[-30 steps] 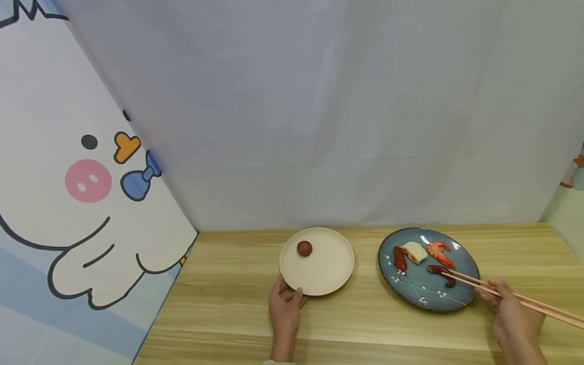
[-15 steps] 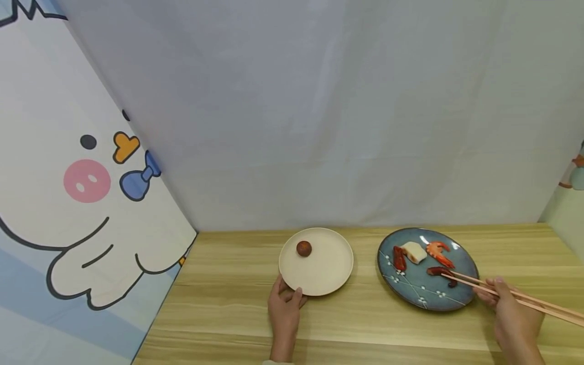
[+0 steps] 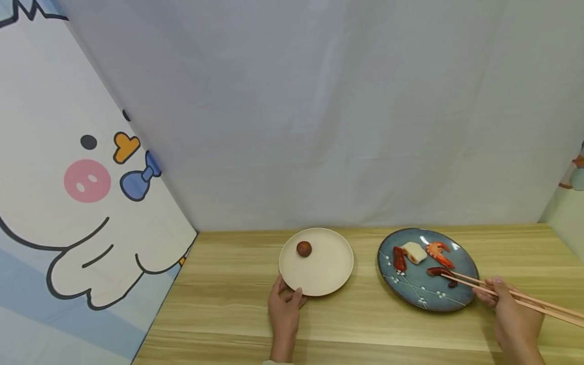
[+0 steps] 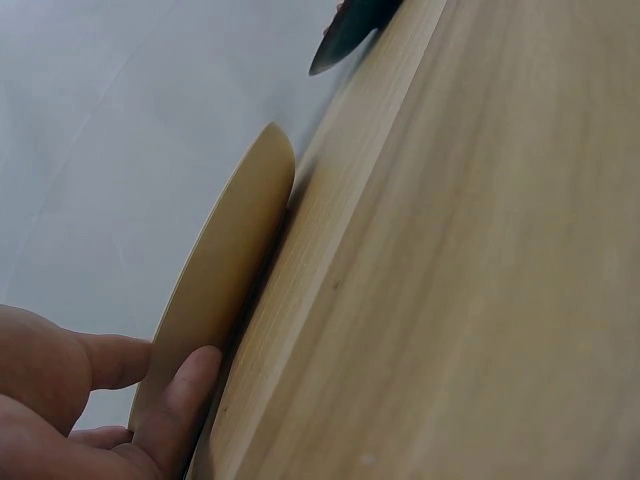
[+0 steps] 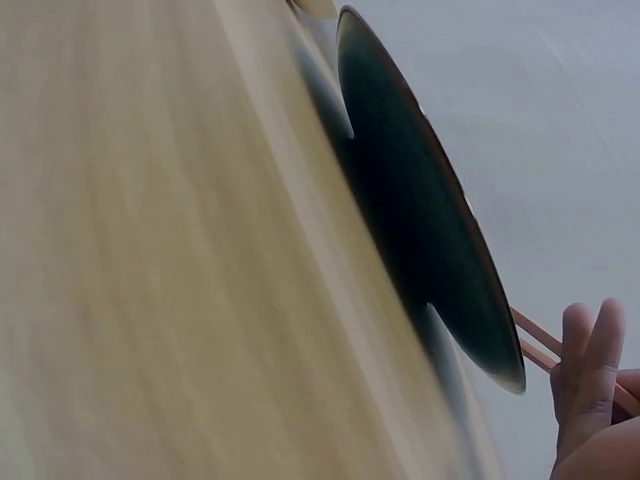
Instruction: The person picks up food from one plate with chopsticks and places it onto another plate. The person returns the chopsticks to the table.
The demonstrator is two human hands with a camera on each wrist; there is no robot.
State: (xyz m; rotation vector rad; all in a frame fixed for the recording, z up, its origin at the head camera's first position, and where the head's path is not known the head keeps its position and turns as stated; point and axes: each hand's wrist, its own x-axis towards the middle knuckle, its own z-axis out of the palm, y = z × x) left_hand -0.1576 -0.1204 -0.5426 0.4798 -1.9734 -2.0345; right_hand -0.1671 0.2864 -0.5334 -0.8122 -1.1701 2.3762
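In the head view my left hand (image 3: 285, 313) holds the near-left rim of a round cream plate (image 3: 326, 276); the left wrist view shows fingers and thumb against its side. A small brown ball (image 3: 303, 249) sits on that plate. My right hand (image 3: 514, 312) grips a pair of wooden chopsticks (image 3: 524, 299) beside the blue plate (image 3: 412, 291) with white blossoms. The chopstick tips lie at a curved, dark red-brown food piece (image 3: 439, 271); whether they pinch it I cannot tell. Also on this plate are a shrimp (image 3: 439, 253), a white piece (image 3: 414, 252) and a dark red piece (image 3: 399, 259).
Both plates stand toward the back of a wood-grain table (image 3: 219, 304). A pale grey cloth (image 3: 319, 126) hangs behind it. At the left is a panel with a cartoon print (image 3: 86, 223). The blue plate has a raised rim (image 5: 430, 200).
The chopsticks have shifted very slightly at the dark food piece, whose near end sits a touch further right. My left hand and the cream plate have stayed in place.
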